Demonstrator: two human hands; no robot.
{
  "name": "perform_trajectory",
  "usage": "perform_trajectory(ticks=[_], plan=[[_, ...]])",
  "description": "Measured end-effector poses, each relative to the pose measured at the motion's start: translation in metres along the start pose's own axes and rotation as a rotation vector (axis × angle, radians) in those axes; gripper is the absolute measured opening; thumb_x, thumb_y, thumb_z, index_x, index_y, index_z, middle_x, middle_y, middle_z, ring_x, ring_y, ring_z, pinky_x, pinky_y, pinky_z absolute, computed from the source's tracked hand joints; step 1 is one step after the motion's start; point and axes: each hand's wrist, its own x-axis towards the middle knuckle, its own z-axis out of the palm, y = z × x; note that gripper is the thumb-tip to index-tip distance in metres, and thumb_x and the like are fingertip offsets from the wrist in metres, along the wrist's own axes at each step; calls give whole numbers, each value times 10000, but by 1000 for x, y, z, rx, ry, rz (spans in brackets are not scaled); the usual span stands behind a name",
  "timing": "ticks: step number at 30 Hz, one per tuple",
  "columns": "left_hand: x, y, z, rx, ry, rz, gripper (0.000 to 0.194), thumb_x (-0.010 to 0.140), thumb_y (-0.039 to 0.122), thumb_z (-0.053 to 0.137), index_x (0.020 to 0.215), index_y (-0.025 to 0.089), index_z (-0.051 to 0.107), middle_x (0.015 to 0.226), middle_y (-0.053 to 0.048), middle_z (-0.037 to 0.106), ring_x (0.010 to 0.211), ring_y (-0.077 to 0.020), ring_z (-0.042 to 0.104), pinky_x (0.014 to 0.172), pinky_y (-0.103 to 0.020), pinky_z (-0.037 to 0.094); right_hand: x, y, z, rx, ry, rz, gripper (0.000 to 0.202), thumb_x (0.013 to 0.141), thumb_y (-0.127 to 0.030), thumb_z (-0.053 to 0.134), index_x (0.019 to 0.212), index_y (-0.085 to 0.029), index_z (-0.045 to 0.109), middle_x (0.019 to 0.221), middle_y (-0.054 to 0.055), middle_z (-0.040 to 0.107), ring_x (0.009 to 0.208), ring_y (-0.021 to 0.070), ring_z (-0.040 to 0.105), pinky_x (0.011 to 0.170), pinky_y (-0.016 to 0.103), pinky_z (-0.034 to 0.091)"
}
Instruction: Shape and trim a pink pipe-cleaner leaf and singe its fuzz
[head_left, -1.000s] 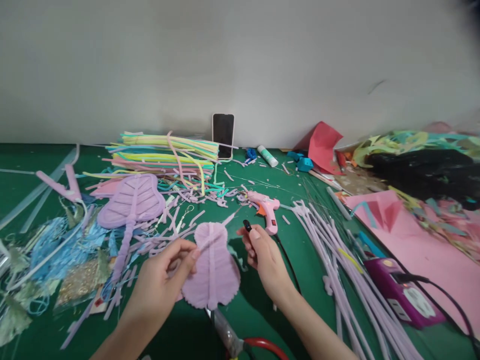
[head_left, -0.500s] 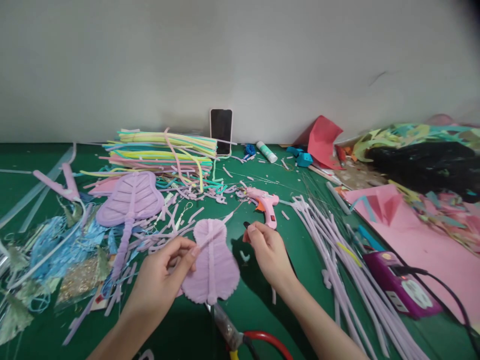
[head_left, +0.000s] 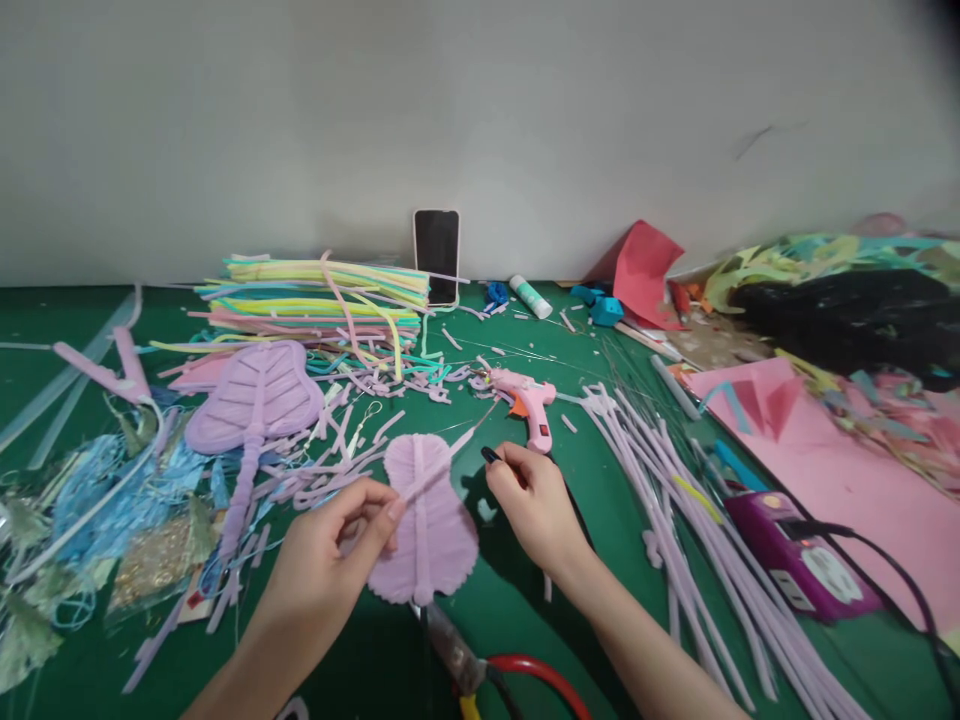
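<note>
My left hand (head_left: 349,535) is closed, pinching a thin lilac pipe cleaner (head_left: 444,466). This strip slants up and right over a lilac fuzzy panel (head_left: 442,535), its far end thinning to what looks like bare wire. The panel is gourd-shaped, with a scalloped edge and a raised centre strip. Right of it, my right hand (head_left: 536,505) is closed around a small dark object (head_left: 490,455), mostly hidden by the fingers. Just beyond that hand lies a pink glue gun (head_left: 529,395). Red-handled pliers or cutters (head_left: 465,655) lie below the panel.
A finished-looking lilac fan (head_left: 262,395) lies left, near blue tassels (head_left: 97,495). Behind are bundled coloured pipe cleaners (head_left: 315,300) and a propped phone (head_left: 436,255). Lilac pipe cleaners (head_left: 697,530) and a purple power box (head_left: 799,555) with a cable occupy the right.
The pipe cleaner in my left hand now stretches visibly further out past the panel's upper right edge. My right hand has shifted very slightly left. The whole view has moved a little.
</note>
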Motion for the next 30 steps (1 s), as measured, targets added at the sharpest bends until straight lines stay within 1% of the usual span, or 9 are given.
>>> perform_trajectory(ticks=[4,7,14,20,22,24,30], plan=[[2,-3,-2,35,-34,23,270,837,469,610,757,213,634,614,1,619,623,-153,619,394,-195,306,0,0,0,-18,-5,0,223,713,-311,452,565,-236,304,542,-62,245,536,108,259,492,283,173],[5,-6,-4,76,-64,45,262,846,461,596,773,212,632,617,-1,629,625,-161,630,405,-203,335,0,-1,-1,-47,0,4,215,705,-313,453,552,-232,327,525,-61,258,518,106,265,488,284,170],[6,-5,-4,96,-54,65,252,860,445,582,775,212,629,606,13,627,594,-147,616,486,-216,414,-1,-2,2,-49,-3,-2,203,698,-324,467,555,-229,359,514,-60,293,517,107,288,478,267,203],[7,-6,-4,89,-70,52,262,863,456,587,770,215,632,599,17,628,589,-144,610,464,-208,391,-5,-5,6,-61,-86,-29,178,719,-327,479,589,-222,418,525,-65,317,519,105,288,492,265,217],[6,-6,-4,94,-79,44,265,866,455,585,760,217,633,596,17,628,595,-143,612,451,-203,373,-6,-6,7,-73,-93,-48,180,725,-331,477,594,-222,421,529,-65,328,521,106,301,497,264,226],[4,-5,-4,95,-89,37,269,868,455,585,753,217,637,592,18,626,587,-137,604,444,-200,361,-6,-7,8,-79,-79,-67,184,727,-329,476,591,-222,412,538,-64,330,527,105,310,499,263,232],[2,-5,-4,80,-102,22,287,876,463,581,741,216,641,592,16,620,554,-128,579,440,-201,357,-3,-6,6,-63,30,-68,188,719,-320,474,574,-224,402,530,-64,333,520,102,322,493,258,246]])
